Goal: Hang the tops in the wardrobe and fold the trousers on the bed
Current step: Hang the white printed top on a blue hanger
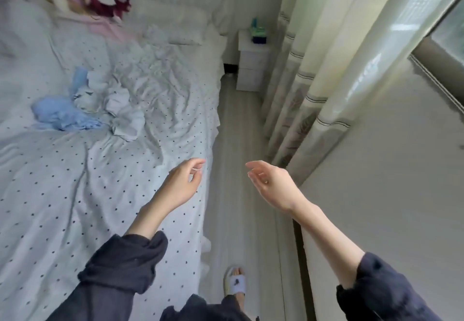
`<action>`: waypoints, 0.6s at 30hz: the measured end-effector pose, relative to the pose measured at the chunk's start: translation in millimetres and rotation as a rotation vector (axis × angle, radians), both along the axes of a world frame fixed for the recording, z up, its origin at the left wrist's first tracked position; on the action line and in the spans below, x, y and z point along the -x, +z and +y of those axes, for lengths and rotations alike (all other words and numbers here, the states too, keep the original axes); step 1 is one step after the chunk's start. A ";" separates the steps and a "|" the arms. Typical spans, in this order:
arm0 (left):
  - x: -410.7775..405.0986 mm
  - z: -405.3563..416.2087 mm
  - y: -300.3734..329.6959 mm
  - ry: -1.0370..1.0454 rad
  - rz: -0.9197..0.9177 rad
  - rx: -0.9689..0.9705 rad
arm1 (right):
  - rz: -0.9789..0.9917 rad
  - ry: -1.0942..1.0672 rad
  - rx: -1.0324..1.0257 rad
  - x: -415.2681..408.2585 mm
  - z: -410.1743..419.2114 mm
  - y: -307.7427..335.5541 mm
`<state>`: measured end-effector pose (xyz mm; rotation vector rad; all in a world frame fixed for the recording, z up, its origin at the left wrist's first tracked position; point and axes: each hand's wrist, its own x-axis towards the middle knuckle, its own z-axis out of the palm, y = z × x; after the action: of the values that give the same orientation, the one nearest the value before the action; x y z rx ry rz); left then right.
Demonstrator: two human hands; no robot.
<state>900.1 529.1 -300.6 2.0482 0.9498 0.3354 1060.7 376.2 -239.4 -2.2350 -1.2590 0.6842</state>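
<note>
Two bare hands, the left hand [182, 182] and the right hand [270, 182], are held loose, with nothing in them. The crumpled blue and white clothes [82, 106] are seen far up the dotted white bed [75, 195] (well apart). One piece should be picked first and shaken flat.

Head camera looks forward and down, near the bed [75, 195] edge.

No legible text anywhere.
</note>
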 end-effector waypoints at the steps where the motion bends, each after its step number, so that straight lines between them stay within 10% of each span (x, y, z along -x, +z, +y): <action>1: -16.6 17.7 2.8 0.030 -0.013 -0.014 | 0.002 0.032 0.000 -16.0 19.1 2.4; 18: -138.2 228.4 -33.2 0.608 0.149 0.018 | 0.152 0.629 0.025 -181.9 377.7 -31.5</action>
<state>1038.4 757.5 -333.8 1.7452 1.6577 0.4914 1242.6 753.9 -270.9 -1.7469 -1.8914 1.0720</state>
